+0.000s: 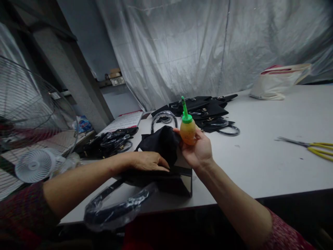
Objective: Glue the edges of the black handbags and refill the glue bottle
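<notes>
A black handbag [161, 182] lies on its side at the table's front edge, its pale inner edge showing at the right end. My left hand [149, 161] is closed on the bag's upper edge, the fingers bent into the opening and their tips partly hidden. Black lining cloth [165, 142] bulges up behind that hand. In my right hand [199, 149] is a yellow squeeze bottle [187, 132] with a green cap and nozzle pointing up. Fingers of the right hand also reach the lining's right side. One plastic-wrapped handle [117, 210] hangs over the front edge.
More black bags [205, 109] are piled at the back of the white table [260, 166], others [106, 142] at left. Yellow-handled scissors [309, 145] lie right. A cream cloth bag [275, 83] stands far right. A small white fan [36, 165] is at left.
</notes>
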The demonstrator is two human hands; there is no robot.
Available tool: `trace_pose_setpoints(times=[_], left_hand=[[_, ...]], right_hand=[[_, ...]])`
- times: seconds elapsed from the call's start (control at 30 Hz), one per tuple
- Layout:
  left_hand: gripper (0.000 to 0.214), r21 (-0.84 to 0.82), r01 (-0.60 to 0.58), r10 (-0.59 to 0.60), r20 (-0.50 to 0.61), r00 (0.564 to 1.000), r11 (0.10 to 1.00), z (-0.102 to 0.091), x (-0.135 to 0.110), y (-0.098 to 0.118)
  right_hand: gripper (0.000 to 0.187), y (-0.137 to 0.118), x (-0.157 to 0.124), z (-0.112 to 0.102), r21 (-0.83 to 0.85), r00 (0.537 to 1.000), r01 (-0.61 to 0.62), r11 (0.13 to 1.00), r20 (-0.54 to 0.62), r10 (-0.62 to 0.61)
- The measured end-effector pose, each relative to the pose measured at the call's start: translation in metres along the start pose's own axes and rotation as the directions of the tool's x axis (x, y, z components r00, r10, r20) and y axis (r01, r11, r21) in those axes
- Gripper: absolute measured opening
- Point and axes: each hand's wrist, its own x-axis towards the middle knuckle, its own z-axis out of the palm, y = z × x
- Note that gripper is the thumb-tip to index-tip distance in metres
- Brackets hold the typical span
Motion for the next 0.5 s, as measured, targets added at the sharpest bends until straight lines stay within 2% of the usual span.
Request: trace_pose_setpoints(times=[0.07,0.13,0.17,0.23,0.3,0.33,0.4,0.5], left_hand=[[0.033,-0.084,-0.018,0.031,0.159,0.987,0.996,0.007,-0.001,-0.003],[0.024,-0.085,-0.008,0.03,0.254,0.967,0.996,0.015,-0.001,-0.004],[0.018,-0.067,-0.033,0.05,0.27,0.962,0.997,0.02,-0.001,-0.004],[0.009,-0.031,-0.16,0.162,0.256,0.953,0.987,0.026,-0.001,-0.002],[0.008,0.011,-0.273,0.263,0.235,0.936,0.962,0.03,0.001,0.001],[0.009,0.036,-0.29,0.273,0.242,0.931,0.956,0.031,0.002,0.002],[0.017,0.088,-0.244,0.212,0.278,0.937,0.966,0.031,0.004,0.005],[0.054,0.133,-0.168,0.114,0.338,0.934,0.977,0.032,0.008,0.007]], right_hand=[[0.02,0.0,-0.004,0.003,0.006,1.0,0.006,1.0,0.007,-0.006],[0.02,0.001,-0.007,0.005,0.011,1.0,0.015,1.0,0.011,-0.015],[0.021,0.001,-0.008,0.006,0.012,1.0,0.016,1.0,0.011,-0.016],[0.022,0.001,-0.01,0.006,0.012,1.0,0.01,1.0,0.009,-0.01],[0.022,0.002,-0.011,0.005,0.012,1.0,0.006,1.0,0.013,-0.006],[0.021,0.002,-0.011,0.005,0.012,1.0,0.007,1.0,0.021,-0.008],[0.021,0.002,-0.011,0.005,0.012,0.999,0.016,1.0,0.039,-0.016],[0.024,0.002,-0.012,0.007,0.01,0.998,0.031,0.999,0.047,-0.032]])
